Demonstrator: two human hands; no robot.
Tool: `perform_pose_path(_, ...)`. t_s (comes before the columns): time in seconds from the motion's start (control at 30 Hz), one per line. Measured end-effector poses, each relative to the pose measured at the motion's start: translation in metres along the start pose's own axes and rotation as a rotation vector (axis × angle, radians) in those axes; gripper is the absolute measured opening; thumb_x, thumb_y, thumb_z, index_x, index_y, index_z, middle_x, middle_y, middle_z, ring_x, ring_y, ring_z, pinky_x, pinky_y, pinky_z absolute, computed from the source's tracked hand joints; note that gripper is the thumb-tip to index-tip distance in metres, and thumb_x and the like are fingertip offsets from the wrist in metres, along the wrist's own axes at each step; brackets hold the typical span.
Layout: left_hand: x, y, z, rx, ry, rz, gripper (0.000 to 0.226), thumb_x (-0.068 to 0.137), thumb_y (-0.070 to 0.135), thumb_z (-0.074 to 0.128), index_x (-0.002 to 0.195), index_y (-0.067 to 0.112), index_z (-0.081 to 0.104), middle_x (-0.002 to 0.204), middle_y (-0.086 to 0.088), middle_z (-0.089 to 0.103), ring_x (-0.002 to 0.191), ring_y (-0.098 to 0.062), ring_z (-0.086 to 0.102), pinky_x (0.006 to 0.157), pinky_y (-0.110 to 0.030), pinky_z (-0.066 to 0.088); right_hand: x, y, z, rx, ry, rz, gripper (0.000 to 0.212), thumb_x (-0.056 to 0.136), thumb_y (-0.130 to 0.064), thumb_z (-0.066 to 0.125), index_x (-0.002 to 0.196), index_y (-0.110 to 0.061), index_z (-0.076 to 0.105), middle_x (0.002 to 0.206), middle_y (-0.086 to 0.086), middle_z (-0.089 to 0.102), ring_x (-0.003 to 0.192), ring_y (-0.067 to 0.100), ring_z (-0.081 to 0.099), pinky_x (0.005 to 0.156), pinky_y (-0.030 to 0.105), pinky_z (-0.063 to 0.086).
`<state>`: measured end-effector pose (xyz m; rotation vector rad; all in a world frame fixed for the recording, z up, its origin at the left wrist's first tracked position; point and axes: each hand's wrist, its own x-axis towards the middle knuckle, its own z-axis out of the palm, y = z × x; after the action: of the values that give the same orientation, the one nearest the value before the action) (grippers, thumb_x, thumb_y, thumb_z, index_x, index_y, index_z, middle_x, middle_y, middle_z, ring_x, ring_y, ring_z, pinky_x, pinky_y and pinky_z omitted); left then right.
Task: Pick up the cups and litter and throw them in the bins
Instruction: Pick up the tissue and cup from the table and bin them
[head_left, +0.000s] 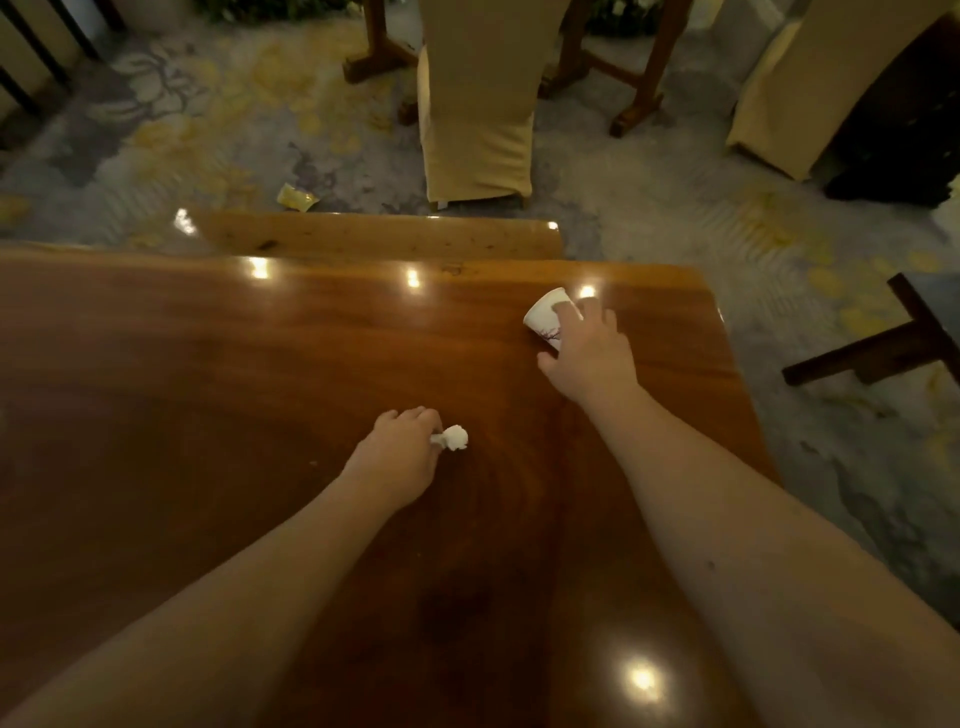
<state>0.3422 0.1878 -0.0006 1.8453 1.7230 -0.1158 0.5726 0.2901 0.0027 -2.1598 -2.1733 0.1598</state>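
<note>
The surface (208, 395) is a broad slab of polished reddish-brown wood with swirling grain, glossy enough to throw back round spots of ceiling light. Near its far right corner a white paper cup (546, 315) lies tipped on its side, tapered in shape, with a small dark printed motif on its wall. The right hand (589, 353) rests over the cup with fingers spread and curled onto it, thumb out to the left on the wood; whether the grip has closed fully cannot be told. Toward the middle of the surface the left hand (402, 452) is curled shut, pinching a crumpled white wad of tissue (453, 438) whose soft, lumpy end sticks out past the fingertips, just above the wood. Both forearms are bare. Beyond the far edge stands a lower wooden bench (384, 236), and behind it a chair (475, 104) in a smooth pale yellow fabric cover. On the patterned grey and yellow carpet (156, 130), a flat yellow wrapper (296, 198) lies near the bench.
</note>
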Motion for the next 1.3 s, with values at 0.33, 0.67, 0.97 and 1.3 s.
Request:
perform_pose_path(0.33, 0.011, -0.001, 0.013, 0.019, 0.065, -0.025, 0.03, 0.104, 0.023, 0.047, 0.133, 0.019, 0.052, 0.144, -0.005, 0.051, 0.137, -0.03, 0.036, 0.112, -0.046, 0.036, 0.03, -0.001, 0.029, 0.166, 0.005, 0.023, 0.073, 0.083, -0.023, 0.072, 0.143, -0.025, 0.03, 0.131, 0.016, 0.044, 0.116, 0.037, 0.048, 0.087, 0.05, 0.048)
perform_pose_path(0.67, 0.005, -0.007, 0.018, -0.027, 0.072, -0.016, 0.032, 0.102, 0.026, 0.052, 0.133, 0.02, 0.053, 0.15, -0.004, 0.047, 0.142, -0.03, 0.033, 0.114, -0.045, 0.034, -0.028, -0.011, 0.017, 0.233, -0.023, -0.088, 0.077, 0.08, -0.022, 0.073, 0.143, -0.027, 0.029, 0.131, 0.009, 0.043, 0.116, 0.03, 0.046, 0.083, 0.043, 0.048)
perform_pose_path(0.97, -0.07, -0.017, 0.011, -0.177, 0.229, -0.054, 0.012, 0.097, 0.03, 0.06, 0.107, 0.024, 0.061, 0.085, 0.008, 0.063, 0.071, -0.009, 0.06, 0.057, -0.026, 0.045, -0.147, -0.028, -0.002, 0.244, 0.008, -0.148, 0.073, 0.081, -0.03, 0.072, 0.142, -0.026, 0.032, 0.13, 0.003, 0.045, 0.114, 0.023, 0.047, 0.084, 0.035, 0.05)
perform_pose_path(1.3, -0.224, -0.05, 0.008, -0.352, 0.334, -0.06, 0.014, 0.091, 0.029, 0.068, 0.104, 0.031, 0.062, 0.092, 0.014, 0.062, 0.074, -0.005, 0.062, 0.06, -0.02, 0.05, -0.3, -0.082, -0.046, 0.375, 0.109, -0.08, 0.072, 0.08, -0.032, 0.073, 0.14, -0.031, 0.035, 0.129, -0.002, 0.046, 0.113, 0.017, 0.047, 0.082, 0.028, 0.046)
